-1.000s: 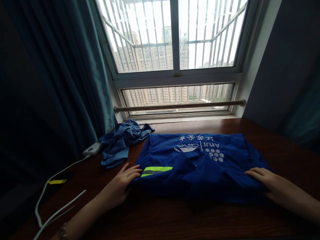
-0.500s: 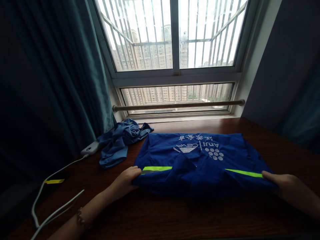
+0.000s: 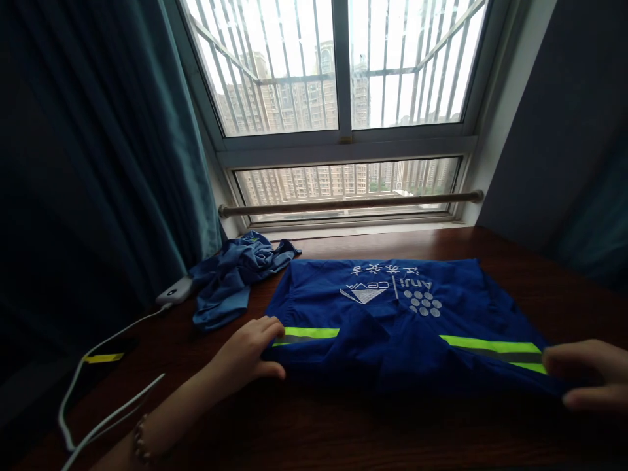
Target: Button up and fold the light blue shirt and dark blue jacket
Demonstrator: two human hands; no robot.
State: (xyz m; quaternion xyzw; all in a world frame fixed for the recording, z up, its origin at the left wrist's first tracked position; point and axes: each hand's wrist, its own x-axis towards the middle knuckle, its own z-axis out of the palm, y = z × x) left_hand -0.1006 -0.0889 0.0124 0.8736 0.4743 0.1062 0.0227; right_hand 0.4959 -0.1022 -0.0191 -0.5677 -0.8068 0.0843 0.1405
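A blue work jacket point(image 3: 392, 353) lies folded on the table, with white lettering and logos facing up and upside down to me. Yellow-green reflective stripes show near both front corners. My left hand point(image 3: 248, 350) rests at the left front corner. Its fingers touch the cloth beside the stripe, while the thumb stretches apart below them. At the right front corner, my right hand point(image 3: 591, 373) has the jacket's edge between fingers and thumb; it is slightly blurred and partly cut off by the frame.
A crumpled lighter blue garment point(image 3: 238, 275) lies at the back left of the brown table point(image 3: 343, 432). Beside it sits a white device point(image 3: 175, 291) with a white cable point(image 3: 78, 373). A curtain point(image 3: 147, 163) hangs left; a rail point(image 3: 353, 205) crosses the window behind.
My right hand has moved outward to the right, drawing out the corner and exposing its reflective stripe. My left hand closed on the left corner, then its thumb spread away.
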